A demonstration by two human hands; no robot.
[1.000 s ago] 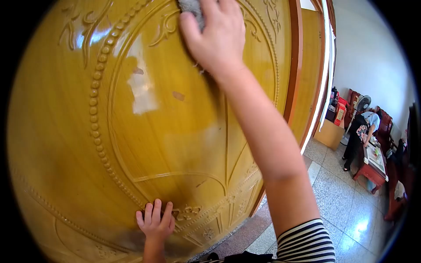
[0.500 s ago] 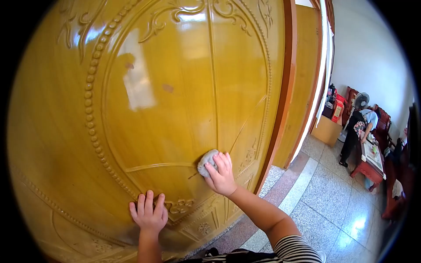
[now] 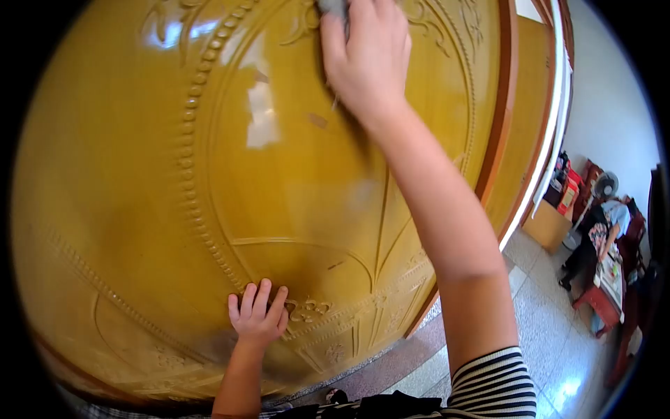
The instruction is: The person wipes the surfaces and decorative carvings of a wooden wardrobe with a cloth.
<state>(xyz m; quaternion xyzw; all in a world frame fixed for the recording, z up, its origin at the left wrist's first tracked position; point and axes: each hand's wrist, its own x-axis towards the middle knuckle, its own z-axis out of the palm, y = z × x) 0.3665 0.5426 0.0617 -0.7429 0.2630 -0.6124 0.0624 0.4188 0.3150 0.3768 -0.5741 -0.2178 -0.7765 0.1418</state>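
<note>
A glossy yellow-brown wooden door (image 3: 293, 202) with carved, beaded mouldings fills most of the view. High on its panel, my right hand (image 3: 370, 63) is closed around a bunched grey cloth (image 3: 335, 8), which the top edge of the view partly cuts off. Lower down, my left hand (image 3: 259, 314) lies against the door with its fingers spread, beside a carved ornament (image 3: 308, 309). Nothing is in that hand.
A brown door frame (image 3: 501, 105) stands on the right. Beyond it, a person (image 3: 599, 234) bends over a low red table (image 3: 600, 300) on the tiled floor (image 3: 534, 342). A fan (image 3: 606, 185) and a cardboard box (image 3: 548, 227) are close by.
My right hand has moved up the door with the grey cloth, from the lower panel to near the top. My left hand stays near the same ornament; the view has shifted.
</note>
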